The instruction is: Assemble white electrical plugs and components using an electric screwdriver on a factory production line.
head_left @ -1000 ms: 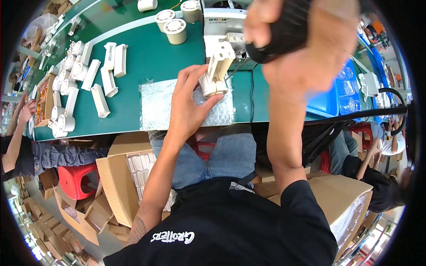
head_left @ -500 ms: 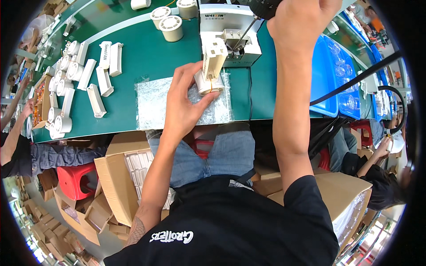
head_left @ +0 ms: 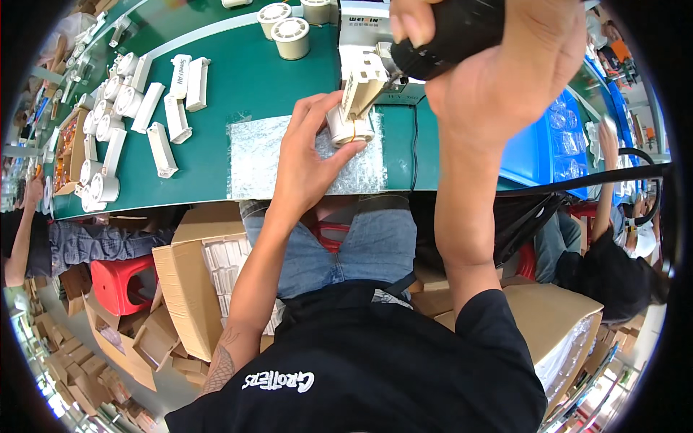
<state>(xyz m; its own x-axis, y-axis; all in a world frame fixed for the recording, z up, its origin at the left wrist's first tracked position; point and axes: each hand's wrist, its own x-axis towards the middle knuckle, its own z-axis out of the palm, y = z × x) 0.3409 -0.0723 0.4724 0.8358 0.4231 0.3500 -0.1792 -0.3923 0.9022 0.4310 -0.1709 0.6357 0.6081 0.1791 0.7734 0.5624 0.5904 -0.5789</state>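
Observation:
My left hand grips a white plastic fixture at its round cup, fingers on the left side and thumb at the front. A rectangular white box stands up from that cup, and a thin orange wire shows at their joint. In my right hand is a black electric screwdriver, tilted with its nose down and left against or close beside the box's upper right side. Its bit tip is hidden. Under the fixture lies a clear bubble-wrap sheet. Behind stands a grey-white screw feeder, partly covered by my hand and the screwdriver.
Loose white boxes and round cups fill the table's left. Two slotted cups stand near the feeder. A blue tray with clear plastic parts lies right. A black cable crosses there. Co-workers sit both sides.
My right hand has brought the screwdriver from the feeder down and toward me to the fixture's box. My left hand keeps its grip. At right, a co-worker's arm has risen.

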